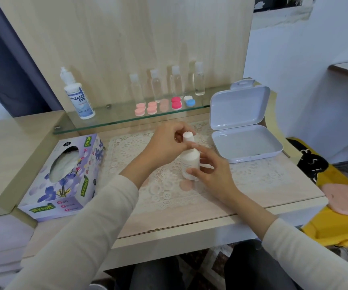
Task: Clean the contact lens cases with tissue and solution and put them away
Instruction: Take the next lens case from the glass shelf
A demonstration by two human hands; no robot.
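Note:
A small white solution bottle (190, 159) stands on the lace mat in the middle of the table. My right hand (210, 170) grips its body from the right. My left hand (169, 141) pinches its white cap (188, 136) from the left. A pale pink lens case (186, 185) lies on the mat just below the bottle. Several lens cases sit on the glass shelf: pale pink ones (146, 108), a hot pink one (176, 102) and a white and blue one (190, 100). A tissue box (64, 176) lies at the left.
An open white plastic box (244, 143) stands at the right of the mat. A larger Dream Eye bottle (77, 97) and several clear small bottles (166, 84) stand on the glass shelf (110, 122). Yellow and pink cloth (336, 206) lies beyond the table's right edge.

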